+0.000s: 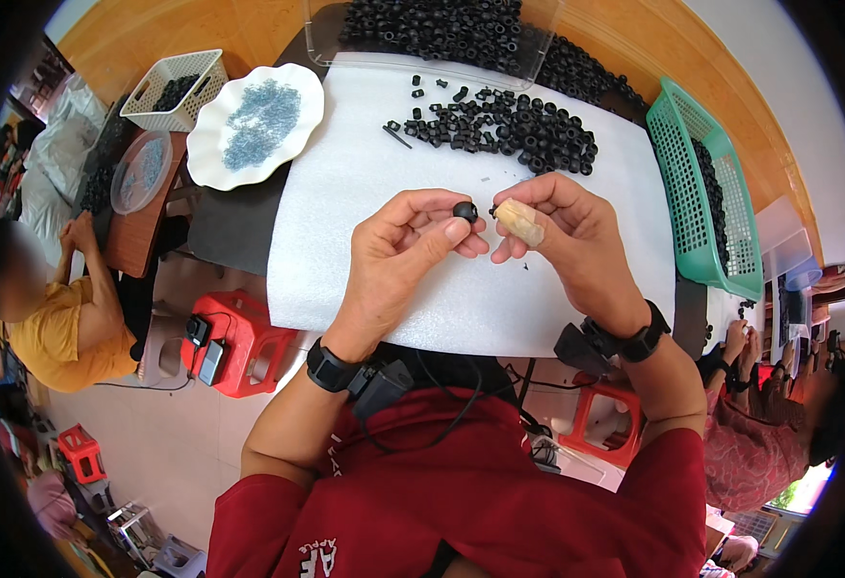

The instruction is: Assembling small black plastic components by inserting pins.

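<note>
My left hand (408, 250) pinches a round black plastic part (466, 211) between thumb and fingers, a little above the white sheet. Facing it, my right hand (572, 236) is closed, its fingertips almost meeting those of the left. A pale yellow wrapping (519, 220) covers what looks like the right thumb's end. At that tip a tiny black piece (493, 210) shows, too small to identify. Beyond both hands lies a spread of loose black plastic parts (538, 130), some round with holes, others smaller and narrower.
White foam sheet (336, 260) covers the table. A clear tray (432, 69) and heaped black parts stand at the back. To the right is a green basket (677, 183); at left, a scalloped white plate (208, 159) with bluish bits and a white basket (206, 72). People sit on both sides.
</note>
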Demonstrator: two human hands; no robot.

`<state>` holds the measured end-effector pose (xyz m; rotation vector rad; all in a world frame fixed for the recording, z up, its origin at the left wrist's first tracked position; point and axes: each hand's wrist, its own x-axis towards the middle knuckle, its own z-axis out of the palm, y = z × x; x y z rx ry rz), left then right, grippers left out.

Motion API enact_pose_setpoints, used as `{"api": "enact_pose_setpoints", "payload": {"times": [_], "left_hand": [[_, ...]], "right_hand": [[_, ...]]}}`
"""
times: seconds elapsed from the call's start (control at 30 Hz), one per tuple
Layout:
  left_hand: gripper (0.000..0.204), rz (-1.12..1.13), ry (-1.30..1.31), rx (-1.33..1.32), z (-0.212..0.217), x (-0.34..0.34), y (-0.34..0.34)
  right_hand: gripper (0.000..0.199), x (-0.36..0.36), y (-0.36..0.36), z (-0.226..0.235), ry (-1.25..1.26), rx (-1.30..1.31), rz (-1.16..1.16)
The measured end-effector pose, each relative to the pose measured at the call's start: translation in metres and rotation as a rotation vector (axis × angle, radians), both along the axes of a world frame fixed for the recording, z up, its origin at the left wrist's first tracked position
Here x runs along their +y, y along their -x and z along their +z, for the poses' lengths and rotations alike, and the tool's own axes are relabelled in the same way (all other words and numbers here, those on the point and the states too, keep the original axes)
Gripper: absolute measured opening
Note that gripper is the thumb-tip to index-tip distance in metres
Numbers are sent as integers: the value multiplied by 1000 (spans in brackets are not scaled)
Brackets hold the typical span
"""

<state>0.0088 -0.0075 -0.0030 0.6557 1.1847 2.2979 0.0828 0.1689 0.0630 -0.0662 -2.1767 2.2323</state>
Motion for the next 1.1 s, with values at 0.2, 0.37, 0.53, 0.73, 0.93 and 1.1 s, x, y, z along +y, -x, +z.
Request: {"api": "enact_pose_setpoints", "payload": {"times": [0.2,0.37,0.53,0.73,0.93,1.1], "left_hand": [[23,-9,17,-55,1,1,1],[23,-30,17,-65,1,1,1],[23,-37,10,-74,1,0,2],[23,-40,6,-73,1,1,2],[23,-43,6,-83,2,0,1],[23,-37,13,-71,1,1,1]], "right_hand": [[22,-1,4,4,-52,36,-27],[22,-1,7,0,-60,61,-44],[25,0,6,1,-103,68,-48],[27,0,5,0,-68,62,-28],[26,1,5,1,-100,47,-35],[25,8,5,4,84,-102,0]]}}
